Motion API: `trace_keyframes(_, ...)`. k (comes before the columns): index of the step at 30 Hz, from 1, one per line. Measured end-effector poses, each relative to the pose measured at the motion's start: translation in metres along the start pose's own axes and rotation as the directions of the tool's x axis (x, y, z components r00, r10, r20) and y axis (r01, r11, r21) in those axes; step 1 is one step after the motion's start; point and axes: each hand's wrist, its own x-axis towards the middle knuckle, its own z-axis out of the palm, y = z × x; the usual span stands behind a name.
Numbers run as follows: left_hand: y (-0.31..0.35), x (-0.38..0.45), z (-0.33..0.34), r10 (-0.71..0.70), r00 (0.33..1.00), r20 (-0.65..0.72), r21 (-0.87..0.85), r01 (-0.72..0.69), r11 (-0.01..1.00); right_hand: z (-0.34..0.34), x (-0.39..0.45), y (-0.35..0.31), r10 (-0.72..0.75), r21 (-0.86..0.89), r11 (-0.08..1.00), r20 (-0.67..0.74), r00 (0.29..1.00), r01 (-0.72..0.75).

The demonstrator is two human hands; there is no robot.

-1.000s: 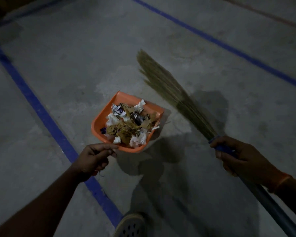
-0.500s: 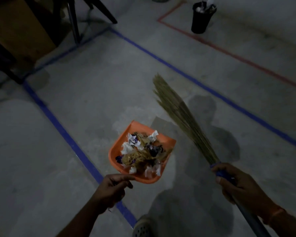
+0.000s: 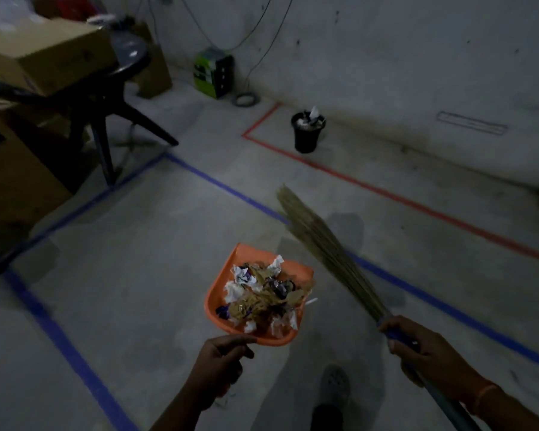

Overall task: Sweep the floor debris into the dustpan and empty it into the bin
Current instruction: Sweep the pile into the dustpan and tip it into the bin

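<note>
My left hand (image 3: 220,362) grips the handle of the orange dustpan (image 3: 218,293), held above the floor and full of crumpled debris (image 3: 262,293); my right hand (image 3: 423,349) is clenched around the broom (image 3: 324,247) handle, bristles pointing forward, just right of the pan; black bin (image 3: 307,135) stands well ahead by the wall, inside the red tape (image 3: 417,203) line; blue tape (image 3: 75,365) crosses the floor.

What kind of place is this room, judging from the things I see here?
Probably a storeroom or workshop-type room, not a home. The concrete floor is marked with blue tape lines, cardboard boxes are stacked at the left, and cables hang on the bare wall.
</note>
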Motion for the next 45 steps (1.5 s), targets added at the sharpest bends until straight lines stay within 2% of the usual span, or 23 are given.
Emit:
trace_keyframes(9, 0.136, 0.201, 0.119, 0.037, 0.995, -0.09, -0.023, -0.039, 0.999, -0.168, 0.175, -0.03, 0.038, 0.145, 0.989, -0.094, 0.995, -0.024)
trace_keyframes(15, 0.224, 0.338, 0.18, 0.048, 0.996, -0.072, -0.018, -0.05, 0.999, -0.27, 0.303, -0.057, 0.036, 0.081, 0.996, -0.135, 0.99, -0.026)
trace_keyframes(19, 0.277, 0.45, 0.21, 0.064, 0.994, -0.089, -0.043, -0.068, 0.997, -0.334, 0.412, -0.078, 0.057, 0.061, 0.997, -0.103, 0.993, -0.051)
trace_keyframes(28, 0.381, 0.701, 0.256, 0.08, 0.99, -0.115, -0.032, -0.084, 0.996, -0.452, 0.666, -0.107, 0.067, 0.0, 0.998, -0.123, 0.99, -0.067)
trace_keyframes(31, 0.408, 0.778, 0.269, 0.083, 0.989, -0.119, -0.047, -0.089, 0.995, -0.485, 0.739, -0.118, 0.077, -0.007, 0.997, -0.107, 0.991, -0.079)
trace_keyframes(36, 0.447, 0.913, 0.296, 0.042, 0.979, -0.198, -0.071, -0.057, 0.996, -0.549, 0.882, -0.114, 0.147, -0.005, 0.989, -0.046, 0.988, -0.147)
trace_keyframes(41, 0.474, 1.035, 0.322, 0.03, 0.964, -0.263, -0.073, -0.051, 0.996, -0.601, 1.017, -0.103, 0.103, -0.09, 0.991, 0.001, 0.995, -0.102)
trace_keyframes(45, 0.489, 1.123, 0.335, 0.02, 0.96, -0.281, -0.041, -0.033, 0.999, -0.629, 1.095, -0.104, 0.132, -0.09, 0.988, 0.121, 0.984, -0.121)
